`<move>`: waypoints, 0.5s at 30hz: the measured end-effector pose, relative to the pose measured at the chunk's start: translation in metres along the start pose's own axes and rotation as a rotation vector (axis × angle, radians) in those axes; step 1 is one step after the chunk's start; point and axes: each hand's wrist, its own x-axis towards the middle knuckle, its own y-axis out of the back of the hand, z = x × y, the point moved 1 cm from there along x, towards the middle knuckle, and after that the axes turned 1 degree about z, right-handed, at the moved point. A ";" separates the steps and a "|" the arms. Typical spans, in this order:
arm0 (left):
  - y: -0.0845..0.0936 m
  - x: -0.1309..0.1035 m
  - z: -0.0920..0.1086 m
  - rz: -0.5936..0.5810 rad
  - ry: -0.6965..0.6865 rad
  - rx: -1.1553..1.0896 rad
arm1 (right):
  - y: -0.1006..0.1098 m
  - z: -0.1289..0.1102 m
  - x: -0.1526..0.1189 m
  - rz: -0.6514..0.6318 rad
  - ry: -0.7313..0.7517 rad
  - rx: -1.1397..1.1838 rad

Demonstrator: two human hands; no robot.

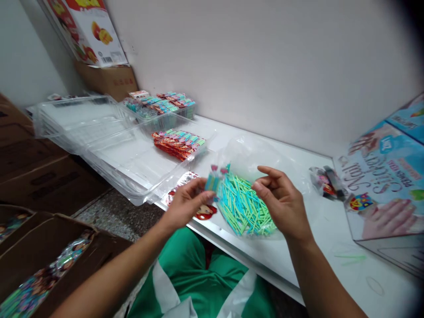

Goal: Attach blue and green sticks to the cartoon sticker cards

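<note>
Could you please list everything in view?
Table: one, white, central
Sticks: many, green and blue, on table
Plastic bag: one, clear, behind sticks
Small packet: one, blue, beside sticks
Trays: several, clear, left
Packet stack: one, mostly red, in tray
Packet pile: one, multicoloured, by wall
Printed cards: several, red, front edge
Fruit box: one, white, upper left
Cartons: several, brown, left
Carton packets: many, multicoloured, lower left
Sticker box: one, blue, right
Small items: few, dark, beside sticker box
Loose sticks: few, green, right
Trousers: pair, green, below
Left hand: one, bare, holding small packet
Right hand: one, bare, beside sticks
</note>
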 end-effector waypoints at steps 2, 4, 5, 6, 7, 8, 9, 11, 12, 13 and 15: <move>0.028 0.025 0.031 0.128 -0.123 0.131 | 0.006 0.006 0.003 0.017 -0.027 -0.012; 0.061 0.058 0.058 0.219 -0.258 0.300 | 0.011 0.015 0.004 0.013 -0.069 -0.021; 0.079 0.077 0.068 0.254 -0.300 0.382 | 0.013 0.020 0.003 0.008 -0.093 -0.029; 0.097 0.097 0.075 0.298 -0.315 0.457 | 0.015 0.025 0.003 0.003 -0.119 -0.041; 0.113 0.117 0.079 0.344 -0.297 0.526 | 0.018 0.030 0.002 -0.003 -0.146 -0.058; 0.129 0.137 0.081 0.380 -0.255 0.588 | 0.020 0.035 0.001 -0.008 -0.171 -0.078; 0.142 0.157 0.080 0.407 -0.209 0.648 | 0.023 0.039 0.000 -0.012 -0.192 -0.101; 0.165 0.194 0.075 0.436 -0.137 0.762 | 0.029 0.045 0.000 -0.024 -0.233 -0.149; 0.174 0.211 0.070 0.448 -0.115 0.820 | 0.032 0.047 0.001 -0.033 -0.252 -0.172; 0.182 0.227 0.066 0.461 -0.100 0.880 | 0.035 0.049 0.001 -0.040 -0.269 -0.191; 0.195 0.253 0.057 0.485 -0.060 1.004 | 0.039 0.052 0.004 -0.049 -0.294 -0.216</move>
